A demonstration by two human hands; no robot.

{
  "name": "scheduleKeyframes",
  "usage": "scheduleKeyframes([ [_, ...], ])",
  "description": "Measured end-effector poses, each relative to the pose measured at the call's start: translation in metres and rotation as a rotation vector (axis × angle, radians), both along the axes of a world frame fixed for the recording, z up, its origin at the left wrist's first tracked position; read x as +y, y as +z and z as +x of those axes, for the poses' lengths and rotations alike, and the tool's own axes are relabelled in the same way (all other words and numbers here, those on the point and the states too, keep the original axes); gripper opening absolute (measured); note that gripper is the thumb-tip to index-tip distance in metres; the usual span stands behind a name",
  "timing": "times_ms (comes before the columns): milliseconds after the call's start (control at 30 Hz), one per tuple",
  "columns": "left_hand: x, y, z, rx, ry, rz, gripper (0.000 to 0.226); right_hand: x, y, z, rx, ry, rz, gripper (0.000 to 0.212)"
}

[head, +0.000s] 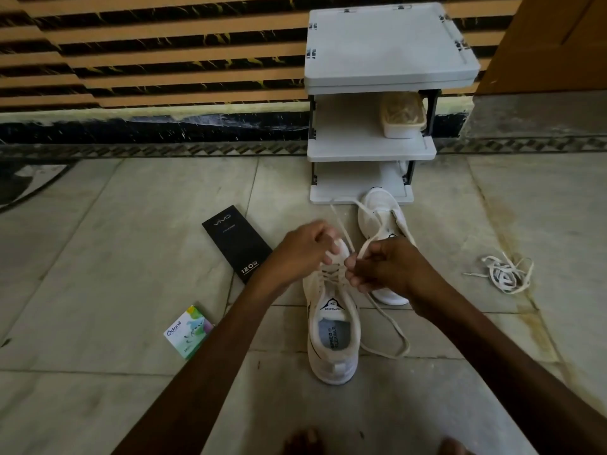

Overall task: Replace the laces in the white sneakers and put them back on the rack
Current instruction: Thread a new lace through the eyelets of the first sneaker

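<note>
Over the near sneaker (pixel 331 339), left hand (pixel 303 249), right hand (pixel 387 267), each pinching lace (pixel 392 356)

L hand (pixel 305 247) blurred, far sneaker (pixel 377 205) partly behind R hand (pixel 387 267), toes (pixel 302 441) cropped

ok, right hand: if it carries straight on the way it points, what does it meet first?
Most likely the left hand: the right hand points up-left along its forearm, and the left's fingers sit just ahead, over the near sneaker. Only the lace lies between. Depth unclear from one view.
</note>
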State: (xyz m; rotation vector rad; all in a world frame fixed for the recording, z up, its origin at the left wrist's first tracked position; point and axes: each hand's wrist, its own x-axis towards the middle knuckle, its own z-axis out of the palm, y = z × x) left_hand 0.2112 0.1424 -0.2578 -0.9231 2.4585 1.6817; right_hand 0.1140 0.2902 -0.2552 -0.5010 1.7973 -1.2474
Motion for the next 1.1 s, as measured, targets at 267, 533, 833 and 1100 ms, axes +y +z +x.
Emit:
scheduleKeyframes([
  [267, 0.008, -0.031, 0.023, 0.019, 0.126, 0.153, 0.009, -0.007, -0.016, 0.004, -0.098, -0.092, -0.045, 0.01],
  [533, 0.003, -0.034, 0.019, 0.009, 0.14, -0.105, 0.011, -0.018, -0.054, 0.009, 0.371, 0.026, 0.063, 0.01],
  [833, 0.012, -0.052, 0.037, -0.243, 0.069, -0.226, 0.019, -0.023, -0.071, 0.017, 0.888, 0.237, 0.119, 0.016],
  [1100, -0.006, -0.057, 0.042, -0.227, 0.227, 0.244, 0.025, -0.031, -0.075, 0.021, 0.903, 0.287, 0.114, 0.031],
])
